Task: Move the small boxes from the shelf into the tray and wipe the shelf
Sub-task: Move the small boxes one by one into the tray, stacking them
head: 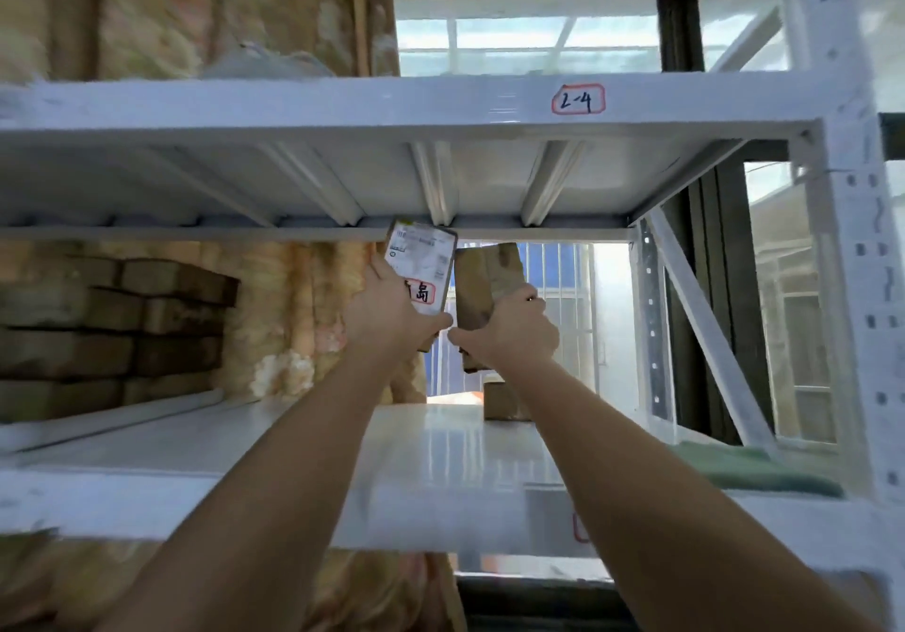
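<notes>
1. White shelf (440,440) is lying glossy below both arms — green cloth (754,467) sitting at its right end.
2. Left hand (387,310) is gripping labelled box (423,266); right hand (509,330) is gripping brown box (482,288) — both lifted above the shelf.
3. Another box (504,401) is sitting at the back; window bars (563,298) are showing behind.

A storeroom or small warehouse: white boltless steel racking (842,288) with perforated uprights, a handwritten bay label (578,99) reading "2-4" on the beam, brown cartons stacked (107,332) on the shelf at left, and barred windows (563,298) behind the rack.
</notes>
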